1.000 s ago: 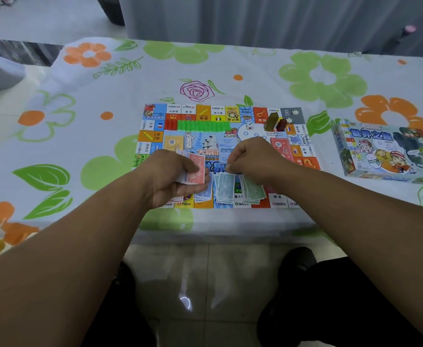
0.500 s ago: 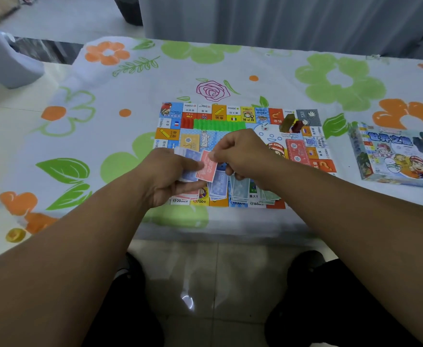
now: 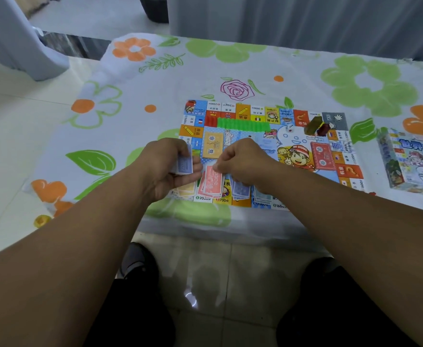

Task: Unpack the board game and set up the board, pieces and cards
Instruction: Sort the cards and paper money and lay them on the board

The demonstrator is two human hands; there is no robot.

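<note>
Over the board's (image 3: 268, 146) near edge | my left hand (image 3: 166, 169) grips blue notes (image 3: 184, 167) | my right hand (image 3: 243, 161) pinches a red note (image 3: 216, 175)

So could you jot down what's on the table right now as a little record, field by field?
board: game board lies flat on the flowered tablecloth
left hand: left hand holds a stack of blue-backed notes
right hand: right hand pinches a red note over the red pile
sorted piles: yellow, red, blue and greenish piles along the near edge of the board
pieces: row of green houses; dark pieces near the far right corner
box: game box at the right, off the board
</note>
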